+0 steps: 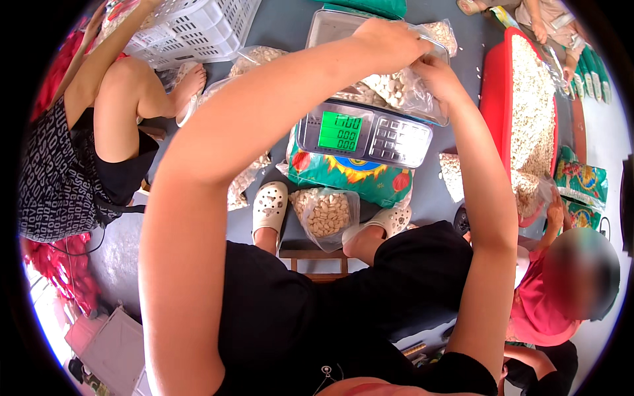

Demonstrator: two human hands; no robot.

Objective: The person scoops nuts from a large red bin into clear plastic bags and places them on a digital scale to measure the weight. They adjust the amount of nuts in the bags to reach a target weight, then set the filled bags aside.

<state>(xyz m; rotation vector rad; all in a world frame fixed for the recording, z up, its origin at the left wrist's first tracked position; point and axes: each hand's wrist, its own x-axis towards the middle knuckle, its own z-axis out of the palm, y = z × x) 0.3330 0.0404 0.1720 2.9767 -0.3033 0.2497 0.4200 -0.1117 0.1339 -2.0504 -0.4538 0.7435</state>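
A clear plastic bag of pale, bean-like seeds (396,89) rests in the metal tray (321,30) of a digital scale (399,140) with a lit green display. My left hand (389,45) reaches over the tray with curled fingers at the bag's upper end. My right hand (437,78) comes in from the right and pinches the clear plastic by the tray's right edge. The two hands nearly meet there, and the left fingertips are partly hidden. Under the scale lies a green printed sack (350,178).
A filled bag (325,212) sits between my feet; other filled bags (438,36) surround the scale. To the right stands a red tub (496,92) heaped with pale seeds, with co-workers beside it. Left are a white crate (198,33) and another person's leg (122,109).
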